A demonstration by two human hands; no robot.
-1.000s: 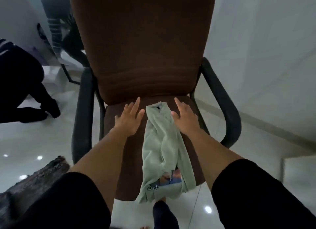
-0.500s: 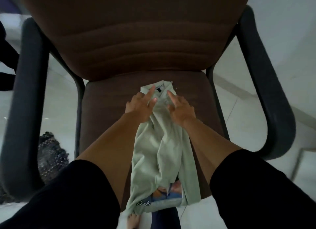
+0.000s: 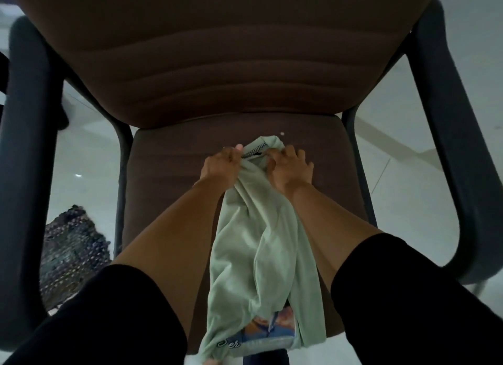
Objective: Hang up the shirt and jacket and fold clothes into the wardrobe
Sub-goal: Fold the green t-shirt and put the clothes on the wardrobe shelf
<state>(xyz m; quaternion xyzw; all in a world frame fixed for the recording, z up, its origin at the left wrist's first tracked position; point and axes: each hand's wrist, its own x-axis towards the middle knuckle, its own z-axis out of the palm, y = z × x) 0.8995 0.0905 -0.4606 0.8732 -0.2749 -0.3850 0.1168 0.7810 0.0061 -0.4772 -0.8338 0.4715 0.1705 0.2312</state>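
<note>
Both hands pinching the collar end of a green shirt on a chair seat

Pale green shirt lies bunched lengthwise on the brown chair seat, hem hanging over the front edge, printed side partly showing. Left hand and right hand are each closed on fabric at the neckline, close together. Looks light, soft and floppy, not slippery; it will sag and twist if lifted from one spot, so take it at the collar or shoulder seams, hands spread apart
</note>
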